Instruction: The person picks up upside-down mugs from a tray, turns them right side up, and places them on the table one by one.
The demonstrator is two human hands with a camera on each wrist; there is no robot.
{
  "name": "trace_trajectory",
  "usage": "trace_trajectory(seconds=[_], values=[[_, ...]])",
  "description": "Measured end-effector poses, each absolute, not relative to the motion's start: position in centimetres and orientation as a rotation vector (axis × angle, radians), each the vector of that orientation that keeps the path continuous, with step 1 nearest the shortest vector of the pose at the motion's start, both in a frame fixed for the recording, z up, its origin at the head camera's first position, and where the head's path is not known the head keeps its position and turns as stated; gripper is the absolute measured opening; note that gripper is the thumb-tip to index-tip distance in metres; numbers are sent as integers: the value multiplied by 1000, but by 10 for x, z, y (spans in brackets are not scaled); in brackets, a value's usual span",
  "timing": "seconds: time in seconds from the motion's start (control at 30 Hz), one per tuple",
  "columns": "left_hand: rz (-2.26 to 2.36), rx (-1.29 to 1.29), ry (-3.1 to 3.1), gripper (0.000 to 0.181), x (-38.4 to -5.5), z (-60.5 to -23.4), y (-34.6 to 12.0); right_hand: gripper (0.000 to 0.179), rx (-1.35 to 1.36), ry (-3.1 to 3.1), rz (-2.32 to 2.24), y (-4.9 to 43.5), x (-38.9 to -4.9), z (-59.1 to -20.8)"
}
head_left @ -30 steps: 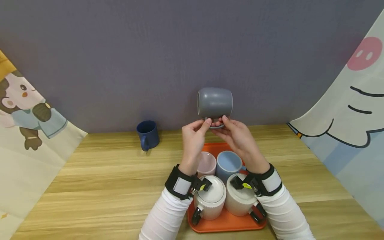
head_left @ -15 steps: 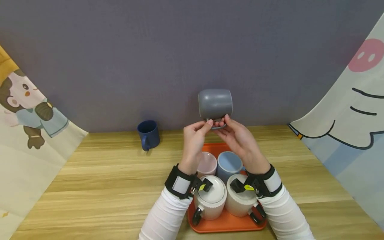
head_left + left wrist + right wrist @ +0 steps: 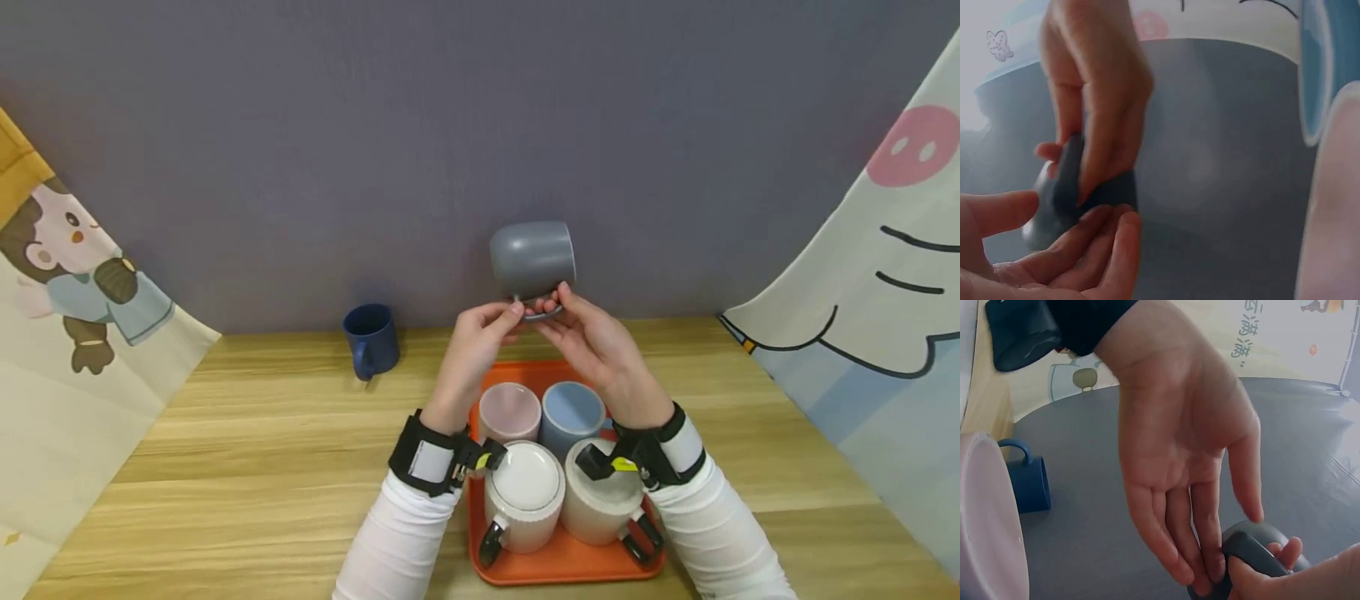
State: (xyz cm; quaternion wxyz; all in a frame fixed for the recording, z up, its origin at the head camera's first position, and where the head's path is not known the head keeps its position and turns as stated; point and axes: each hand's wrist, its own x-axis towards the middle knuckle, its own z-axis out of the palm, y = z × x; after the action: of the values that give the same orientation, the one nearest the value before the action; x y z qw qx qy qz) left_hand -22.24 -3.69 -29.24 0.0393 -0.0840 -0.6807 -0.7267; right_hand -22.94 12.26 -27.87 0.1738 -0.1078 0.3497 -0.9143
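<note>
In the head view a grey mug (image 3: pixel 532 260) is held up on its side against the dark backdrop, its handle (image 3: pixel 543 315) turned down. My right hand (image 3: pixel 611 358) grips that handle between thumb and fingers. Close beside its left end is my left hand (image 3: pixel 468 358). The left wrist view shows the left thumb (image 3: pixel 1013 212) apart from the handle, with the other left fingers extended beneath the mug. In the right wrist view the left palm (image 3: pixel 1172 437) faces the camera, its fingers nearly straight, while the right thumb (image 3: pixel 1244 575) presses on the handle.
An orange tray (image 3: pixel 570 571) below the hands holds a pink mug (image 3: pixel 510 412), a light blue mug (image 3: pixel 573 408) and two white mugs (image 3: pixel 528 492) with black handles, bases up. A navy mug (image 3: pixel 372 337) stands at the back left of the wooden table (image 3: pixel 262 467).
The grey mug has turned, so its opening no longer shows on the left. My left hand has loosened from the handle and its wrist has shifted left; my right hand has barely moved.
</note>
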Motion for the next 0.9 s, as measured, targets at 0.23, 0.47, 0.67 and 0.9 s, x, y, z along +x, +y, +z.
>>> trace_trajectory(seconds=[0.23, 0.47, 0.67, 0.9], values=[[-2012, -238, -2142, 28, -220, -292, -59, 25, -318, 1149, -2587, 116, -232, -275], [-1606, -216, -2191, 26, -213, -305, -84, 19, -218, 1226, -2572, 100, -234, -267], [-1385, -191, -2231, 27, -211, -320, -100, 17, -159, 1333, -2523, 83, -241, -264], [-1198, -182, -2282, 27, -208, -336, -115, 14, -77, 1358, -2481, 65, -251, -264]])
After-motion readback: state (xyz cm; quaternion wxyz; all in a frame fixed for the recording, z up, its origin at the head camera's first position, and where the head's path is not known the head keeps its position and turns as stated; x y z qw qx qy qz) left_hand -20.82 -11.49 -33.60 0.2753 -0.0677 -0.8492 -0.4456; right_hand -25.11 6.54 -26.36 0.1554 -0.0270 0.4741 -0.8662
